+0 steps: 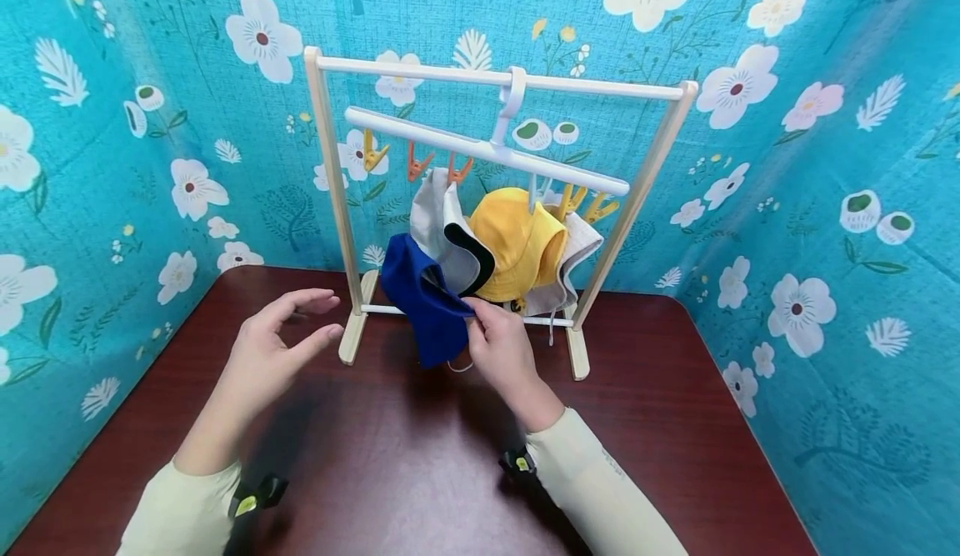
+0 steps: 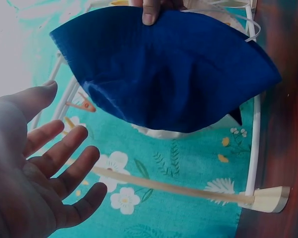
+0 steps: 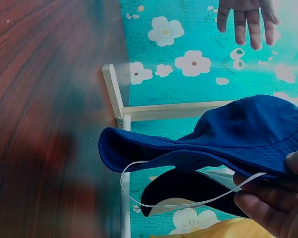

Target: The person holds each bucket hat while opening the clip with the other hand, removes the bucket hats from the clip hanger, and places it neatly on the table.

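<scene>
My right hand pinches the brim of a blue bucket hat, thumb on one face and fingers on the other. A thin white cord loops from the hat's brim. My left hand is in the air to the left of the hat, fingers spread and holding nothing; the left wrist view shows its palm and fingers apart from the fabric. Behind the blue hat, a white hat with a black underside hangs from an orange clip. To its right hang a yellow hat and a light grey hat.
A wooden rack stands at the back of the dark red table. From its top bar a white hanger hangs tilted, lower at the right. A yellow clip and another orange clip dangle at its left. Floral cloth surrounds the table.
</scene>
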Demonstrator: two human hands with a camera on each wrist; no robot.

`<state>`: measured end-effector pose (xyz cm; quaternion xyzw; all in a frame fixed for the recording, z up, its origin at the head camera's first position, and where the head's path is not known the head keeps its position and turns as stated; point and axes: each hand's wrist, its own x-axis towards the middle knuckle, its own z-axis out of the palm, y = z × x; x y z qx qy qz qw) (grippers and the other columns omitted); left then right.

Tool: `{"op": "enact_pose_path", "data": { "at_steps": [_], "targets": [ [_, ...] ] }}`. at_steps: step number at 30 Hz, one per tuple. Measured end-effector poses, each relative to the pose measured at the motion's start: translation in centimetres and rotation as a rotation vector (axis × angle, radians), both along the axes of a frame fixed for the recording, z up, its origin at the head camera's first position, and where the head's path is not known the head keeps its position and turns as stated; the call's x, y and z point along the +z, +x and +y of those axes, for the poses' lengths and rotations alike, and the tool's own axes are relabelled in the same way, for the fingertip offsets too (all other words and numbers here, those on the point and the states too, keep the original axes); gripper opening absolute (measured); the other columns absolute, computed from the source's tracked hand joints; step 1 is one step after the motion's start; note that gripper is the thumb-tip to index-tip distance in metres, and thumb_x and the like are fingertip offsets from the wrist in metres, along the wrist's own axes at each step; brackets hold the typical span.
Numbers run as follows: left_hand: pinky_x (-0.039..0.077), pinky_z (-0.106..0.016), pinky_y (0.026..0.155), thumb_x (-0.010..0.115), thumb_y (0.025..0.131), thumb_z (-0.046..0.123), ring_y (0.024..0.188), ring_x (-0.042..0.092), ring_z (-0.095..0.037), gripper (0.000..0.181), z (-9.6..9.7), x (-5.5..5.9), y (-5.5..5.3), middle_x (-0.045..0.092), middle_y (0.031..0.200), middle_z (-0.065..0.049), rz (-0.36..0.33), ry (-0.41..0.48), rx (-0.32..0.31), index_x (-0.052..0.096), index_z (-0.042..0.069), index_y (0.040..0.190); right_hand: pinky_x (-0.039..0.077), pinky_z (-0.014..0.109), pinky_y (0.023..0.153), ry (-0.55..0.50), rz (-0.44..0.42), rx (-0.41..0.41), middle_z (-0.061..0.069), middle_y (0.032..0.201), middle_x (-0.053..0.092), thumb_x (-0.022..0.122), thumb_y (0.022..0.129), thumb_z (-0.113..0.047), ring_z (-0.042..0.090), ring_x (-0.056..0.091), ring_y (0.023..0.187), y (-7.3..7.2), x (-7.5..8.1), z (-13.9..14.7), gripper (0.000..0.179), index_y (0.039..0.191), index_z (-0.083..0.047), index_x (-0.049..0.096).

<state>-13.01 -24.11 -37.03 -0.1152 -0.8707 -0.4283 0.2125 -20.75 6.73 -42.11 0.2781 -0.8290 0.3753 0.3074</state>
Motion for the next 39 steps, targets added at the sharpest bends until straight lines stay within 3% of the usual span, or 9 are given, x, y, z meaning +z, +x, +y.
{"op": "enact_pose_path", "data": {
  "at_steps": [9, 18, 23, 29, 39],
  "targets": [
    [0.043, -0.004, 0.086, 0.079, 0.092, 0.028, 0.106, 0.058, 0.001, 0.045, -1.4, 1.0, 0.3, 0.07, 0.124, 0.003, -0.022, -0.006, 0.071, 0.064, 0.029, 0.134, 0.06, 0.033, 0.072, 0.016, 0.038, -0.009, 0.005, 0.095, 0.077, 0.064, 0.095, -0.003, 0.015, 0.073, 0.082, 0.0, 0.1, -1.0, 0.021, 0.11, -0.01, 0.076],
    [0.043, -0.004, 0.086, 0.078, 0.093, 0.027, 0.104, 0.059, 0.002, 0.044, -1.7, 1.0, 0.3, 0.071, 0.122, 0.001, -0.023, -0.011, 0.059, 0.065, 0.028, 0.134, 0.06, 0.032, 0.071, 0.061, 0.029, -0.006, 0.003, 0.097, 0.077, 0.062, 0.094, -0.003, 0.015, 0.074, 0.083, -0.3, -0.5, -2.1, 0.021, 0.109, -0.01, 0.075],
    [0.043, -0.003, 0.086, 0.078, 0.092, 0.027, 0.103, 0.059, 0.003, 0.043, -2.0, 1.0, 0.4, 0.071, 0.122, 0.001, -0.021, -0.008, 0.075, 0.065, 0.029, 0.134, 0.059, 0.03, 0.067, 0.097, 0.076, 0.011, 0.003, 0.093, 0.076, 0.06, 0.092, 0.0, 0.013, 0.071, 0.076, -0.3, -0.9, -2.4, 0.024, 0.11, -0.009, 0.074],
    [0.044, -0.003, 0.086, 0.078, 0.092, 0.028, 0.104, 0.06, 0.0, 0.045, -2.3, 1.2, 0.5, 0.07, 0.122, 0.002, -0.028, -0.001, 0.085, 0.064, 0.03, 0.135, 0.06, 0.032, 0.073, 0.138, 0.107, 0.03, 0.003, 0.097, 0.077, 0.059, 0.091, 0.002, 0.016, 0.073, 0.082, -0.3, -1.1, -2.7, 0.03, 0.114, -0.009, 0.074],
    [0.043, -0.002, 0.086, 0.077, 0.093, 0.028, 0.104, 0.059, 0.002, 0.044, -3.1, 1.5, 0.7, 0.069, 0.122, 0.002, -0.025, -0.006, 0.115, 0.064, 0.028, 0.135, 0.059, 0.03, 0.072, 0.226, 0.167, 0.093, 0.002, 0.095, 0.075, 0.059, 0.089, 0.003, 0.015, 0.071, 0.081, 0.5, -1.0, -3.5, 0.034, 0.117, -0.01, 0.072]
  ]
}}
